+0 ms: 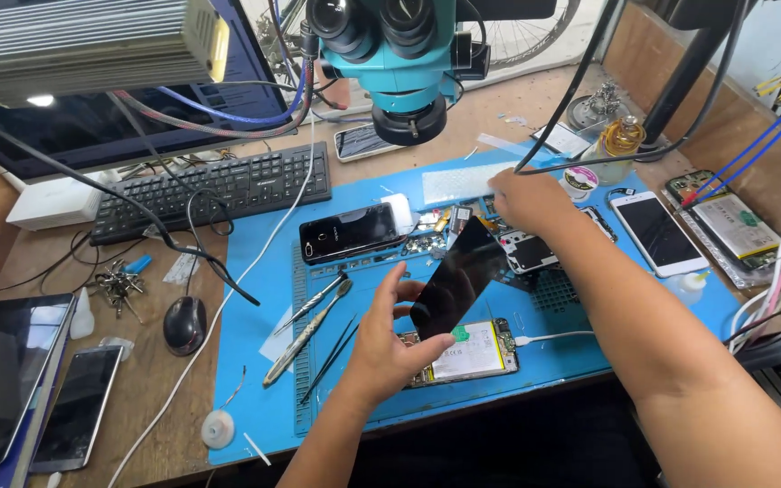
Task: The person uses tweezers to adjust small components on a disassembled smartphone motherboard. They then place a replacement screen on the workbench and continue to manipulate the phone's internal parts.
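Black screen panel [458, 289] tilts above an opened phone [467, 352] — pinched by the left hand [389, 348]; the right hand [524, 197] reaches far, grip unclear, over the blue mat [255, 271].

A phone repair workshop: a stereo microscope [401, 63] is hanging over a blue repair mat [255, 271] crowding with opened phones and tweezers [329, 354] on the worktop [151, 380].

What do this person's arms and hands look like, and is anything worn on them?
Both are bare: the left hand and the right hand have no gloves, and no rings, watch or wrist strap show. No sleeves reach into view on either forearm, so both arms are uncovered as far as the picture's bottom edge. The fingernails look short and unpainted.
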